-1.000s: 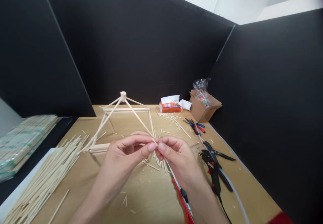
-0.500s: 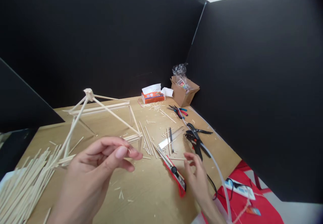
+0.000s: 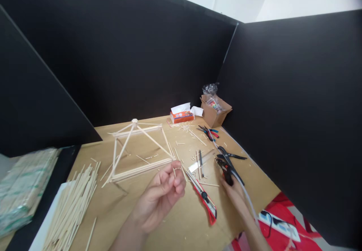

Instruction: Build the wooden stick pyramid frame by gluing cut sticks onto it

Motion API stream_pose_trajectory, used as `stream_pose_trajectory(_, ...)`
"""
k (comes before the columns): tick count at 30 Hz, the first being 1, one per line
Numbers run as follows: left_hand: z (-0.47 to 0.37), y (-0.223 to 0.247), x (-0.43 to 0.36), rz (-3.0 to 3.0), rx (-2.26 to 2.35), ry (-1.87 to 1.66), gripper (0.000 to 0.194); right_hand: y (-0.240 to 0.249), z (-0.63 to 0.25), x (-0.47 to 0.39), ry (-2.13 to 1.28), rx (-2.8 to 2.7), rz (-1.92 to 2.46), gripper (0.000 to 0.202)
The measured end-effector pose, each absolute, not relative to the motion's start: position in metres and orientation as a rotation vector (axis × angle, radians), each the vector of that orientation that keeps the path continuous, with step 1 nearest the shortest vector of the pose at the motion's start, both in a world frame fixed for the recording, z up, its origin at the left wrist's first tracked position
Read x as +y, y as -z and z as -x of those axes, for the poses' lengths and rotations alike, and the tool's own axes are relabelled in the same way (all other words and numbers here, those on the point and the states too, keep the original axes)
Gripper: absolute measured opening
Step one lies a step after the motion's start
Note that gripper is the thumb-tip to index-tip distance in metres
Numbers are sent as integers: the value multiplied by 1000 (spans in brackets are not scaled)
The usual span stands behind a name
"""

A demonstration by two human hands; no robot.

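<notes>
My left hand (image 3: 162,194) is raised over the table's front, palm turned up, pinching a short thin piece of wooden stick (image 3: 174,172) between thumb and fingers. Behind it stands a frame of wooden sticks (image 3: 141,173) with a peaked top. My right hand (image 3: 236,194) is at the handle of a black glue gun (image 3: 226,171); its fingers are partly hidden there and seem closed round the handle. A red utility knife (image 3: 206,200) lies between my hands, blade pointing away. Near the knife are a black pen (image 3: 201,163) and a clear ruler (image 3: 207,156).
Loose sticks (image 3: 75,205) are heaped at left, beside bagged sticks (image 3: 31,190). Pliers (image 3: 210,133), a tissue pack (image 3: 181,116) and a cardboard box (image 3: 214,115) stand toward the back. Dark panels (image 3: 141,55) enclose the table. A pale tube or cord (image 3: 247,192) runs past my right arm.
My view has shifted, showing more of the left side. My right hand has moved from beside the knife to the glue gun's handle. The left hand has turned palm up, lower and farther right.
</notes>
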State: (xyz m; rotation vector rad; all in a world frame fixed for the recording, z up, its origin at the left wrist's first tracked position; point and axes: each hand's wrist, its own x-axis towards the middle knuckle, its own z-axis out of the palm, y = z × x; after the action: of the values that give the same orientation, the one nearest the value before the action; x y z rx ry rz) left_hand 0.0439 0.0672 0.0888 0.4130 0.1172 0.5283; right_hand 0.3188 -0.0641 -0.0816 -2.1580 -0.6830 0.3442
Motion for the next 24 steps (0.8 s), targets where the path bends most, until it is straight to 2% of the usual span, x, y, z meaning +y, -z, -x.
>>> stream_pose_trajectory(2,-44,-89,68,-326,61,-506,32,72,-320,-64,-423,-688,2147,49)
stream_pose_trajectory(7,-42,-91,71,-115,-4,-462,16,22,-294,-71,-567,-719,2092,46)
stream_pose_trajectory(10,-41,-92,72,-51,-13,-435,15,-18,-265,-78,-759,-665,1955,45)
stream_pose_trajectory(13,-39,-92,73,-22,-15,-432,15,-53,-237,-79,-697,-583,1757,44)
stream_pose_trajectory(16,-36,-92,76,-16,-23,-441,13,-82,-215,-66,-771,-762,1538,43)
stream_pose_trajectory(20,-32,-92,80,-45,-27,-475,20,-103,-199,-43,-907,-900,1480,47)
stream_pose_trajectory(24,-30,-91,82,-56,-47,-476,25,-103,-195,-38,-975,-903,1445,54)
